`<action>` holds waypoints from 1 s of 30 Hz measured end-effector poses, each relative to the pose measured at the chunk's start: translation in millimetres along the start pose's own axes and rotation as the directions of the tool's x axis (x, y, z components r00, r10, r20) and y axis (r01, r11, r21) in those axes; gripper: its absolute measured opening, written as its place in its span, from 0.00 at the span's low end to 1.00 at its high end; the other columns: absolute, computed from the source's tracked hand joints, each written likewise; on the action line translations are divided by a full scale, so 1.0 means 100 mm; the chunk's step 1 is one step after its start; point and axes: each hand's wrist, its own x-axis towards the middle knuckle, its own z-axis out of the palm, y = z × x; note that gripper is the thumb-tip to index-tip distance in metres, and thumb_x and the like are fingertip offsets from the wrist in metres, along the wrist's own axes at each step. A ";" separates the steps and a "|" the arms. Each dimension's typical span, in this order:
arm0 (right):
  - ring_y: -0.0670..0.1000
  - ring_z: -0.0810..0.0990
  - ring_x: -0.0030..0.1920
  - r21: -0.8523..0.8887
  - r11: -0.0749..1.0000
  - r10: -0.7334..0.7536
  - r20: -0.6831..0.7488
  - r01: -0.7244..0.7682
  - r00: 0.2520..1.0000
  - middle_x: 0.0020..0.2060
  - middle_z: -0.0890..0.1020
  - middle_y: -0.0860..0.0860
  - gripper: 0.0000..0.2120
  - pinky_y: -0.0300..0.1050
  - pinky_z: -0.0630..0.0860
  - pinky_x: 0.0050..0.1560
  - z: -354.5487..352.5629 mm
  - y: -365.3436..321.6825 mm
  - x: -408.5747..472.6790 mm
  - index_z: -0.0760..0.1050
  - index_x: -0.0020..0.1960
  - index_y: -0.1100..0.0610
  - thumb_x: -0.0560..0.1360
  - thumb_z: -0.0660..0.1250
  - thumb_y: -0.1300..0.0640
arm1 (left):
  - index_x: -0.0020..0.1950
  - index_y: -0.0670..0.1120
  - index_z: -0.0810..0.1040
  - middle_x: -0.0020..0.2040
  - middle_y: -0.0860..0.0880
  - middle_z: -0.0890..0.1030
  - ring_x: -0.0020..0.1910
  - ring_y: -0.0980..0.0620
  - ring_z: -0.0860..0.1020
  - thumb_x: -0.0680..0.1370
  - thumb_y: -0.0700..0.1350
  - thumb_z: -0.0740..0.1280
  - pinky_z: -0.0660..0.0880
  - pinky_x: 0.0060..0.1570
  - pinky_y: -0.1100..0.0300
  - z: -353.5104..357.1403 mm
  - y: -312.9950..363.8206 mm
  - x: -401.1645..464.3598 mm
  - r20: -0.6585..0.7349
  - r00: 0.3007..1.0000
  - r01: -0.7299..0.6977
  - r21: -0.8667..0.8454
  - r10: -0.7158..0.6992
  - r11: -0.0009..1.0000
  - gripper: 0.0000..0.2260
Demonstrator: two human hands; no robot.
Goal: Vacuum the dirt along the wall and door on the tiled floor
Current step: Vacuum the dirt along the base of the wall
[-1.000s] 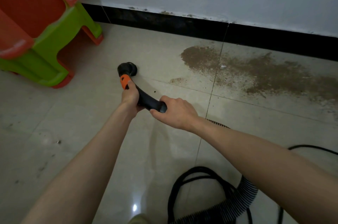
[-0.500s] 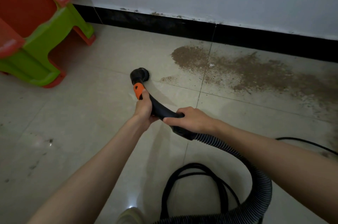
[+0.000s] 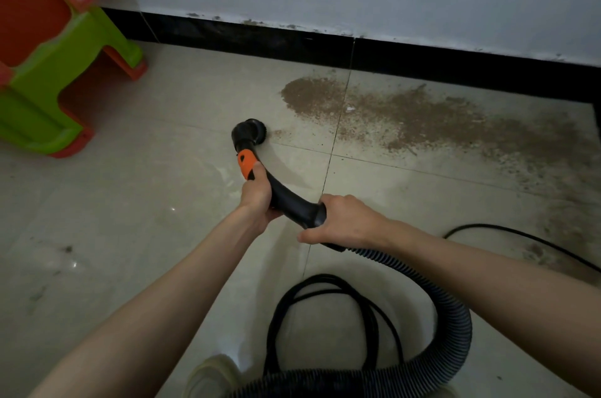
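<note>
A black vacuum handle (image 3: 287,194) with an orange patch ends in a round brush nozzle (image 3: 248,134) resting on the beige tiled floor (image 3: 136,202). My left hand (image 3: 258,197) grips the handle just below the orange patch. My right hand (image 3: 343,220) grips the rear end where the ribbed hose (image 3: 455,316) joins. A wide patch of brown dirt (image 3: 390,118) lies along the black skirting (image 3: 422,61) of the white wall, starting just right of the nozzle. A small speck of dirt (image 3: 278,133) lies right beside the brush.
Stacked orange and green plastic stools (image 3: 48,72) stand at the left by the wall. A black cable (image 3: 325,316) is coiled on the floor near me, another run (image 3: 520,235) at the right. A shoe tip (image 3: 211,375) shows at the bottom edge.
The nozzle has moved right across the tile, from near the stools to the left edge of the dirt patch. Both hands kept their grip on the handle.
</note>
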 end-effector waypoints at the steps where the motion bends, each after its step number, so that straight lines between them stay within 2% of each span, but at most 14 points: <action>1: 0.46 0.76 0.40 -0.007 1.000 -0.004 -0.006 0.003 1.000 0.40 0.76 0.47 0.22 0.43 0.70 0.34 0.02 -0.01 0.01 0.69 0.45 0.51 0.66 0.71 0.36 | 0.73 0.42 0.60 0.59 0.43 0.72 0.52 0.45 0.73 0.81 0.60 0.51 0.73 0.36 0.52 -0.01 0.01 -0.01 -0.010 1.000 -0.004 0.000 0.004 1.000 0.27; 6: 0.46 0.76 0.39 0.018 0.998 -0.055 0.044 0.055 0.998 0.39 0.77 0.47 0.20 0.42 0.71 0.34 0.09 -0.19 0.11 0.71 0.46 0.52 0.67 0.71 0.37 | 0.70 0.43 0.63 0.55 0.45 0.72 0.51 0.45 0.73 0.80 0.60 0.52 0.74 0.40 0.50 -0.23 0.03 0.01 -0.138 0.990 -0.014 -0.040 0.008 0.999 0.26; 8: 0.46 0.76 0.38 0.006 0.995 -0.102 0.086 0.102 0.991 0.38 0.77 0.46 0.18 0.41 0.69 0.32 0.11 -0.30 0.15 0.71 0.44 0.51 0.68 0.71 0.38 | 0.70 0.43 0.63 0.56 0.44 0.73 0.53 0.44 0.74 0.80 0.61 0.53 0.75 0.42 0.48 -0.40 0.00 0.02 -0.202 0.979 -0.021 -0.077 0.005 0.997 0.27; 10: 0.45 0.75 0.37 -0.032 0.990 -0.136 0.114 0.141 0.984 0.36 0.76 0.46 0.18 0.42 0.67 0.31 0.15 -0.39 0.17 0.69 0.41 0.50 0.68 0.71 0.38 | 0.73 0.44 0.61 0.62 0.42 0.73 0.58 0.41 0.74 0.79 0.62 0.53 0.76 0.45 0.48 -0.55 -0.06 0.01 -0.238 0.971 -0.010 -0.122 -0.020 0.993 0.29; 12: 0.45 0.74 0.36 -0.096 0.981 -0.154 0.122 0.166 0.980 0.36 0.75 0.46 0.19 0.43 0.66 0.31 0.20 -0.44 0.15 0.67 0.39 0.49 0.69 0.70 0.37 | 0.74 0.44 0.59 0.65 0.41 0.71 0.61 0.40 0.73 0.79 0.63 0.52 0.76 0.47 0.47 -0.65 -0.15 -0.02 -0.219 0.975 -0.004 -0.171 -0.034 0.985 0.30; 14: 0.46 0.73 0.35 -0.131 0.977 -0.157 0.112 0.171 0.981 0.35 0.74 0.46 0.19 0.44 0.65 0.31 0.23 -0.43 0.11 0.66 0.38 0.49 0.70 0.69 0.36 | 0.75 0.45 0.58 0.65 0.42 0.71 0.62 0.40 0.73 0.79 0.64 0.52 0.76 0.47 0.47 -0.67 -0.23 -0.07 -0.177 0.984 -0.013 -0.186 -0.020 0.983 0.31; 17: 0.46 0.74 0.35 -0.104 0.985 -0.123 0.110 0.134 0.986 0.35 0.75 0.47 0.19 0.44 0.66 0.31 0.16 -0.33 0.02 0.68 0.38 0.49 0.70 0.68 0.35 | 0.74 0.45 0.59 0.59 0.44 0.72 0.56 0.42 0.74 0.79 0.64 0.52 0.76 0.44 0.48 -0.58 -0.30 -0.14 -0.122 0.992 -0.027 -0.180 0.005 0.983 0.31; 22: 0.47 0.76 0.36 -0.015 0.999 -0.050 0.098 0.051 0.994 0.35 0.78 0.48 0.20 0.42 0.68 0.32 0.02 -0.09 -0.19 0.74 0.40 0.51 0.69 0.69 0.34 | 0.71 0.44 0.63 0.47 0.46 0.74 0.45 0.46 0.77 0.80 0.60 0.53 0.76 0.33 0.53 -0.35 -0.37 -0.26 -0.076 0.997 -0.017 -0.120 0.008 0.993 0.25; 25: 0.47 0.77 0.36 -0.033 0.999 -0.025 0.045 0.027 0.999 0.35 0.78 0.48 0.22 0.43 0.68 0.32 0.00 -0.05 -0.25 0.75 0.41 0.52 0.69 0.68 0.33 | 0.71 0.43 0.62 0.52 0.45 0.75 0.44 0.46 0.77 0.80 0.60 0.52 0.76 0.32 0.53 -0.27 -0.32 -0.28 -0.017 1.000 -0.002 -0.075 0.001 0.997 0.26; 30: 0.47 0.77 0.38 0.002 1.000 0.016 -0.005 -0.016 1.000 0.37 0.78 0.48 0.22 0.43 0.70 0.34 -0.05 -0.09 -0.22 0.75 0.44 0.52 0.70 0.68 0.33 | 0.70 0.43 0.63 0.43 0.48 0.73 0.41 0.48 0.77 0.80 0.61 0.52 0.78 0.32 0.53 -0.18 -0.15 -0.27 0.011 0.999 -0.040 -0.044 0.040 0.998 0.27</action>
